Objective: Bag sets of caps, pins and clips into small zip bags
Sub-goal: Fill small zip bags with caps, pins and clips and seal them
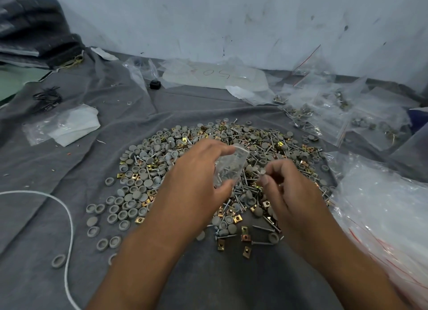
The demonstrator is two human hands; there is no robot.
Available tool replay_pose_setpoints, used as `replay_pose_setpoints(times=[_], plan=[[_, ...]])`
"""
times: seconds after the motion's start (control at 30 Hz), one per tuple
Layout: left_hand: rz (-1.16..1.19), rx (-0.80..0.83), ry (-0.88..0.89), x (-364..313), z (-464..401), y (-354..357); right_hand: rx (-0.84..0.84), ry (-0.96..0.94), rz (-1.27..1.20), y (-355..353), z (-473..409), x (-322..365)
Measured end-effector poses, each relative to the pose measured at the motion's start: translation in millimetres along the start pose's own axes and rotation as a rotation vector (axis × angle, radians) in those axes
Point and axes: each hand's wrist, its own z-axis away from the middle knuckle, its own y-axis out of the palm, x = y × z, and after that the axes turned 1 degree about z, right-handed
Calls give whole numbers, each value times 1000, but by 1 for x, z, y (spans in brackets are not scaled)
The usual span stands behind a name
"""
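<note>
A wide heap of grey round caps (136,189), metal pins (264,228) and brass clips (245,236) is spread on a grey cloth (46,217). My left hand (196,182) holds a small clear zip bag (229,168) above the heap, thumb below and fingers on top; grey caps and pins show through the bag. Just right of the bag, my right hand (284,189) has its fingers curled, pinching a small grey piece at the fingertips, close to the bag's side.
Filled zip bags (324,115) lie at the back right. A stack of empty red-striped zip bags (382,205) sits at the right edge. A white cord (67,212) loops on the left, near folded plastic (69,124). A wall stands behind.
</note>
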Motion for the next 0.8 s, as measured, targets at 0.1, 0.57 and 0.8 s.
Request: replay_pose_setpoints(times=[0.1,0.57,0.8], plan=[[-6,14,8,-1,-1,2,-155,-234,10,1,-3,15],[-16,13,3,0,-1,3,-188,-189,1,-1,-12,12],[-9,17,2,-2,-1,4,694,89,507,-21,-4,-17]])
